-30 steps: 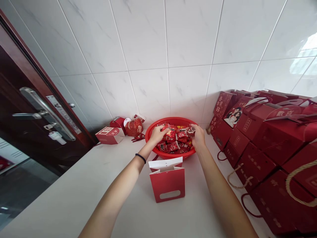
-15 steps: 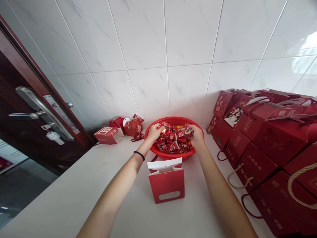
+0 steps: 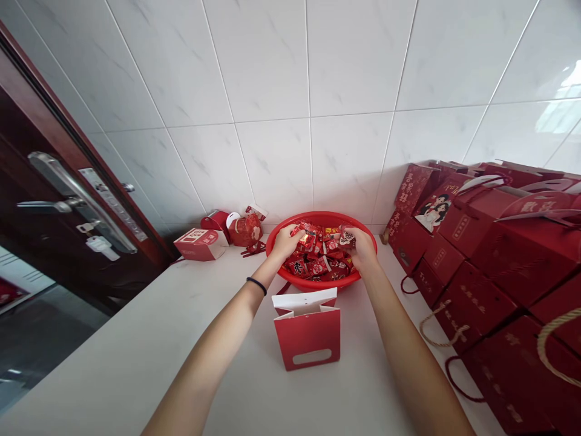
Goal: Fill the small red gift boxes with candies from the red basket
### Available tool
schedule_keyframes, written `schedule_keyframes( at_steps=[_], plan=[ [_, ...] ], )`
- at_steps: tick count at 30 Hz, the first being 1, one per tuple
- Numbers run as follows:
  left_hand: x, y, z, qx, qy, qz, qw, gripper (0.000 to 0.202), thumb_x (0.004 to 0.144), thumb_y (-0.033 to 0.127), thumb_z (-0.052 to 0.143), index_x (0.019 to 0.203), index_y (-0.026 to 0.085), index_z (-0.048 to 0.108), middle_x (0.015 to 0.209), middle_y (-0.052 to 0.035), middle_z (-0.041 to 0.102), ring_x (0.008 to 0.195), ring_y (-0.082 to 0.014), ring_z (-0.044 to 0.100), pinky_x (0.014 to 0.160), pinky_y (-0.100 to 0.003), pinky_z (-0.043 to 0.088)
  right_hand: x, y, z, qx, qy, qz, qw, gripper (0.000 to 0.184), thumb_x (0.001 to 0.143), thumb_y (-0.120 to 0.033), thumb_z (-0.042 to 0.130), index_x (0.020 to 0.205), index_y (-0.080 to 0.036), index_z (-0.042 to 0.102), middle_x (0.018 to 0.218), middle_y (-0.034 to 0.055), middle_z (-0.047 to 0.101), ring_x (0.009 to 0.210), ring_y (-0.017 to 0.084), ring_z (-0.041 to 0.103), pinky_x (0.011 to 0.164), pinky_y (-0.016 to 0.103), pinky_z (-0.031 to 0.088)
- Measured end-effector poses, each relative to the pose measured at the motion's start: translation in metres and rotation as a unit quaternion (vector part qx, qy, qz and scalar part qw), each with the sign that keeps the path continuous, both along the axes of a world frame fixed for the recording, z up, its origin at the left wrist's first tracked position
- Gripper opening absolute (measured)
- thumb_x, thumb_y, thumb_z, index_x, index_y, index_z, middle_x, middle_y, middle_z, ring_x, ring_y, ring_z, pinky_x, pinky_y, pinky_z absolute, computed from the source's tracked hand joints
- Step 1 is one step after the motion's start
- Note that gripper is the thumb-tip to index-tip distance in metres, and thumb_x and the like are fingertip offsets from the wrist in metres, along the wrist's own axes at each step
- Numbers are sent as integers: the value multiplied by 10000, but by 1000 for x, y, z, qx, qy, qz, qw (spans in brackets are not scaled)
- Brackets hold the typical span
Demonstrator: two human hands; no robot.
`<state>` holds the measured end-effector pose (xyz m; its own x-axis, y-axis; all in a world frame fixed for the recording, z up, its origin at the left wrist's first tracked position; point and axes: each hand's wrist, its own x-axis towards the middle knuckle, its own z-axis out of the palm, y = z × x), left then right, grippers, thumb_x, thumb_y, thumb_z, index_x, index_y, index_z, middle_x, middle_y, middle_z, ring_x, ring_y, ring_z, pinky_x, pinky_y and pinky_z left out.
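Several red wrapped candies (image 3: 318, 265) fill a round red plastic basin (image 3: 313, 286) by the wall. Over the basin's left side, my left hand (image 3: 287, 241) is closed on a shiny red candy packet (image 3: 307, 240). My right hand (image 3: 363, 247), at the right side, pinches a dark red packet with white lettering (image 3: 347, 238). Between my forearms, in front of the basin, a red paper gift box (image 3: 307, 339) stands upright with its white-lined top open. An oval cutout shows low on its front. I cannot see its bottom inside.
Red gift boxes (image 3: 458, 266) with rope handles are stacked along the right. At the back left lie a smaller red box (image 3: 200, 244) and a red pouch (image 3: 245, 231). A dark door (image 3: 68, 200) with keys in its lock stands left of the white table (image 3: 190, 315).
Both hands stay over the basin with packets in them, almost unmoved. The whole view has shifted very slightly.
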<state>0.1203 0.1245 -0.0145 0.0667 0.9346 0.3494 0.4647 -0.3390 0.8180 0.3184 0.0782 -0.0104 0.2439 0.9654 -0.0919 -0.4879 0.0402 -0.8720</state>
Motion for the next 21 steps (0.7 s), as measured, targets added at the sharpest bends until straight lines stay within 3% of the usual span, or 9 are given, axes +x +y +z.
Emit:
schedule_keyframes(
  at_steps=[6,12,16,21],
  plan=[
    [0,-2,0,4,19,33,999,157,806,295,575,729,176,643,788,-20,718,792,-195,645,745,-271,475,-2,-4,4,-10,17,-1,1000,33,658,-185,619,686,-182,637,544,7,668,529,153,612,469,220,497],
    [1,-3,-3,7,23,74,997,167,830,184,571,819,175,738,959,-56,783,949,-228,696,884,-308,498,-4,-6,8,-23,39,7,999,86,728,-180,558,692,-176,635,538,19,669,505,150,612,460,219,500],
    [0,-4,-1,13,11,75,997,203,845,153,582,897,196,774,1088,-44,784,1066,-223,690,998,-318,477,-3,-6,10,-27,52,23,998,195,813,-225,497,789,-159,679,564,35,683,527,157,628,453,221,501],
    [2,-6,1,17,-19,44,999,218,878,198,578,955,194,782,1104,-45,782,1103,-227,682,1021,-332,480,-1,-4,7,-26,56,25,998,249,868,-277,485,800,-151,690,560,39,671,524,162,631,456,229,497]
  ],
)
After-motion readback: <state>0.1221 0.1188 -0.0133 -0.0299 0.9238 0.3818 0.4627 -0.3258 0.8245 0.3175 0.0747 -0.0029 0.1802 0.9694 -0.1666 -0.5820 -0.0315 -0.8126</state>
